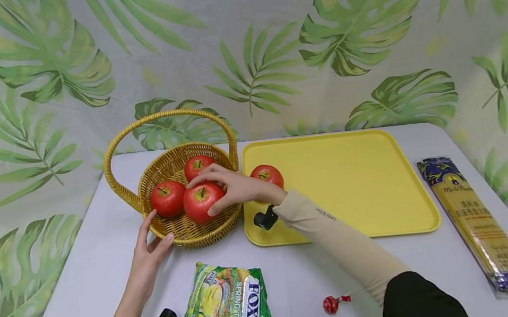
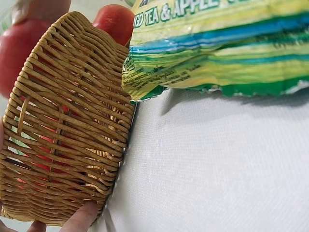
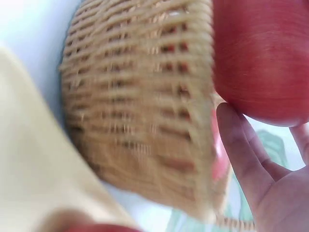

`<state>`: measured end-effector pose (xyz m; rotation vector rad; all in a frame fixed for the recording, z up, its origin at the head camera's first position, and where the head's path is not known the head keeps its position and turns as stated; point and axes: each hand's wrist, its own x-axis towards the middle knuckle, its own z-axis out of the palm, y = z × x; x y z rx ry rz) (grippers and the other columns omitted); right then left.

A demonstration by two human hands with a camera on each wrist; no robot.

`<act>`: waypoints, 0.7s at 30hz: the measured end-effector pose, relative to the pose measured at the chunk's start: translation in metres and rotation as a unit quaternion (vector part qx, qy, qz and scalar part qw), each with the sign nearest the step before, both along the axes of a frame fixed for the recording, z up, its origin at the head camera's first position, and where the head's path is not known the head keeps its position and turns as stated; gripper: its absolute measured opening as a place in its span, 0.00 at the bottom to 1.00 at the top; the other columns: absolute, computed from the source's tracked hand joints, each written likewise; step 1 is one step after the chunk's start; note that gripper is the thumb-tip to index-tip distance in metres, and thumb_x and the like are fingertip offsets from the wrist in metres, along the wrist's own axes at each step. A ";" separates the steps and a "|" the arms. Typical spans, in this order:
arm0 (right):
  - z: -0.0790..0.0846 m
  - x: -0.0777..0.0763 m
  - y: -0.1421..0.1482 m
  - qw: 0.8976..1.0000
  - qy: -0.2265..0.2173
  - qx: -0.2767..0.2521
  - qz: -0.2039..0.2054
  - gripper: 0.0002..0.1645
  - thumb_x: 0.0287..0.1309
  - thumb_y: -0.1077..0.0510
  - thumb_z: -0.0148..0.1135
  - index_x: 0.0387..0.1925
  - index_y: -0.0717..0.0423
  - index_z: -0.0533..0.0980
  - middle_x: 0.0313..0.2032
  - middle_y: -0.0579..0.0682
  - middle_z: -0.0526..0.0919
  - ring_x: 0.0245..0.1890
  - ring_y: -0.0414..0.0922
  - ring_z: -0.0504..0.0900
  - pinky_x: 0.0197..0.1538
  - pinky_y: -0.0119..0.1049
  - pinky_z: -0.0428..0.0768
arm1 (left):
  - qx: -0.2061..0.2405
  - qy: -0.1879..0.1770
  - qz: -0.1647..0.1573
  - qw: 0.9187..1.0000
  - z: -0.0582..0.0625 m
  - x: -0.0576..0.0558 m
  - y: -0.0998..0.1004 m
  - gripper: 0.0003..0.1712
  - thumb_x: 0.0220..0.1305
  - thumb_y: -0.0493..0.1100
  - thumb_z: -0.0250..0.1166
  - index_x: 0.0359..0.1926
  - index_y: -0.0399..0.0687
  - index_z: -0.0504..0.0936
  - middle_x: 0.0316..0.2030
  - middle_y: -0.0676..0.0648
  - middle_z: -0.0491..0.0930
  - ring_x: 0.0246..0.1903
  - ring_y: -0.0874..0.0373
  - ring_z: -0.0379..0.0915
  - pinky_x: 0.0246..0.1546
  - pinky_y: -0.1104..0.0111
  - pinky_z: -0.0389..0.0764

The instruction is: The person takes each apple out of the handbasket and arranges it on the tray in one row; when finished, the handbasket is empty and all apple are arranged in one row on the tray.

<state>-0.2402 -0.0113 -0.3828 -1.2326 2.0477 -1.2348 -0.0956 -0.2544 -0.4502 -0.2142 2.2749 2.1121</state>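
My right hand point(image 1: 233, 185) grips a red apple point(image 1: 203, 203) at the wicker basket, with fingers and thumb spread around the fruit. In the right wrist view, that apple point(image 3: 265, 58) shows just past the basket's rim. My left hand point(image 1: 148, 255) holds the near left side of the wicker basket point(image 1: 204, 238), one finger up at the rim and the thumb low on the wall. The left wrist view shows fingertips against the woven side point(image 2: 67, 125). Inside the basket lie two more apples, one at the left point(image 1: 168, 198) and one at the back point(image 1: 197, 166).
Right of the basket is a yellow tray point(image 1: 334, 185) with a red apple point(image 1: 267, 176) at its left end. A green candy bag point(image 1: 227, 306) lies in front of the basket. Nearer the front lies a red wrapped lollipop point(image 1: 332, 304). A pasta packet point(image 1: 476, 223) lies at far right.
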 end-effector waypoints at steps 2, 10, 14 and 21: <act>0.004 -0.001 0.010 1.000 -0.012 -0.011 -0.007 0.38 0.49 0.53 0.72 0.63 0.44 0.70 0.58 0.46 0.61 0.59 0.43 0.63 0.56 0.39 0.72 | 0.000 -0.001 0.000 1.000 0.001 0.000 0.000 0.41 0.70 0.38 0.57 0.75 0.59 0.46 0.74 0.48 0.31 0.69 0.37 0.43 0.45 0.82 0.72; 0.015 -0.011 0.057 0.998 -0.006 -0.023 -0.050 0.37 0.49 0.55 0.71 0.62 0.47 0.71 0.56 0.48 0.62 0.57 0.46 0.65 0.55 0.46 0.73 | 0.002 -0.005 0.000 1.000 0.002 0.000 0.001 0.41 0.70 0.40 0.57 0.75 0.59 0.45 0.74 0.49 0.31 0.69 0.38 0.44 0.45 0.83 0.72; 0.017 -0.016 0.084 0.996 -0.013 -0.018 -0.088 0.37 0.49 0.53 0.71 0.62 0.44 0.71 0.57 0.48 0.62 0.57 0.47 0.65 0.53 0.48 0.74 | 0.003 -0.005 0.000 1.000 0.002 0.000 0.001 0.41 0.70 0.40 0.57 0.75 0.59 0.45 0.74 0.49 0.31 0.69 0.38 0.43 0.45 0.83 0.72; 0.013 -0.023 0.134 0.988 -0.012 0.001 -0.156 0.38 0.51 0.53 0.70 0.64 0.44 0.68 0.60 0.50 0.60 0.55 0.52 0.65 0.51 0.48 0.74 | 0.005 -0.005 0.000 1.000 0.001 0.000 0.000 0.41 0.69 0.40 0.58 0.75 0.60 0.46 0.74 0.49 0.31 0.69 0.38 0.44 0.46 0.82 0.72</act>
